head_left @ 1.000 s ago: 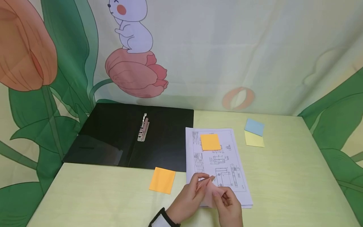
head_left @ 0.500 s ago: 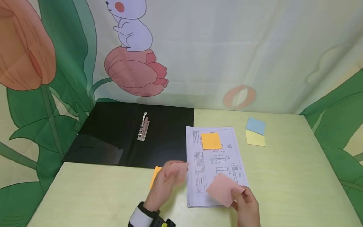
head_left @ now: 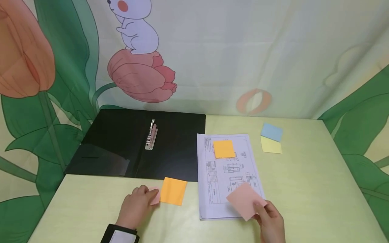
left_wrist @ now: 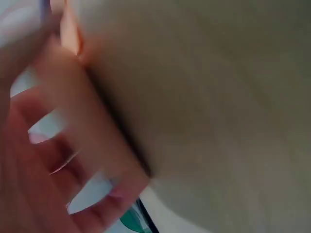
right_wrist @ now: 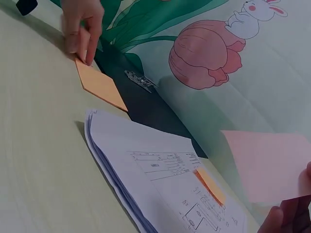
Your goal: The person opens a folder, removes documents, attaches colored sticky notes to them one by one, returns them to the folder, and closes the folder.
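Observation:
My left hand (head_left: 135,206) pinches a pink sticky note (head_left: 155,196) between thumb and fingers, low over the table just left of an orange sticky note pad (head_left: 173,191). My right hand (head_left: 268,218) pinches another pink sticky note (head_left: 245,200) by its corner, held over the lower part of a stack of printed drawings (head_left: 212,207). A second orange sticky note (head_left: 224,149) lies on the upper part of the stack. In the left wrist view the fingers (left_wrist: 121,196) are blurred, with the note across them.
Behind the left hand an open black folder (head_left: 173,148) lies flat, with a metal clip (head_left: 151,135) on it. A blue sticky note (head_left: 271,132) overlaps a yellow one (head_left: 271,145) at the back right. A printed curtain (head_left: 212,60) hangs along the table's back edge.
The pink notes, together between both hands a second ago, have come apart. My left hand has carried one leftward past the orange pad; my right hand has moved slightly right with the other.

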A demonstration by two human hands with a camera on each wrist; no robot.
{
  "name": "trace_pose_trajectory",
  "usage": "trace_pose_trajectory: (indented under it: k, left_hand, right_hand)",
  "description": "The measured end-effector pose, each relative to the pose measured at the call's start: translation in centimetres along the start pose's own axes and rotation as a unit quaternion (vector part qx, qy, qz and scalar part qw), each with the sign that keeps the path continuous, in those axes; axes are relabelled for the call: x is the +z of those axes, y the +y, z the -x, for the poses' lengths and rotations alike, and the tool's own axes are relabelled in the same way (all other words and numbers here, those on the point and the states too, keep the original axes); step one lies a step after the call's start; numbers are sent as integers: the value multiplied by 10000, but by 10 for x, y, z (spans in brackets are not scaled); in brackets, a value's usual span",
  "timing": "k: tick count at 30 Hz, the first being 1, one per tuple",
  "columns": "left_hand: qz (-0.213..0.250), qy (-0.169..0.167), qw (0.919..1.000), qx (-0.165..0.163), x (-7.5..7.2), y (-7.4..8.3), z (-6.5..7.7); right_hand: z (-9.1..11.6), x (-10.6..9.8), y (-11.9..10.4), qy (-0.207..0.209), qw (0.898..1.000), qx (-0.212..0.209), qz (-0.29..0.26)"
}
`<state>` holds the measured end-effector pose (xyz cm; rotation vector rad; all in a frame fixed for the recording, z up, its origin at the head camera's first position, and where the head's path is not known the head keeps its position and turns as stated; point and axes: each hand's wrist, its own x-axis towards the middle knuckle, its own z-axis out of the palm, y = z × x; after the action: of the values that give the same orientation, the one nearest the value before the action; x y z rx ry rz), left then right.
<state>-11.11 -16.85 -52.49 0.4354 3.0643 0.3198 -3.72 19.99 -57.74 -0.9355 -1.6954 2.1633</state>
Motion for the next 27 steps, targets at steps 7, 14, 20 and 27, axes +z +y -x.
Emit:
trace_pose_trajectory:
  k: [7, 14, 20, 27]
  left_hand:
    - [1154, -625, 9913, -85, -28, 46, -7]
    - [5097, -1770, 8418, 139, -22, 143, -21]
    - [5209, -1772, 8350, 49, -15, 163, -42]
    - [1050, -1221, 9775, 1360, -2, 166, -74]
  right_hand:
    - [36, 27, -47, -165, 9963, -793, 269]
    - [61, 60, -75, -659, 9923, -978, 367]
    - [29, 56, -84, -751, 9852, -616, 1411]
    - [-50, 41, -96, -1179, 9531, 193, 2782]
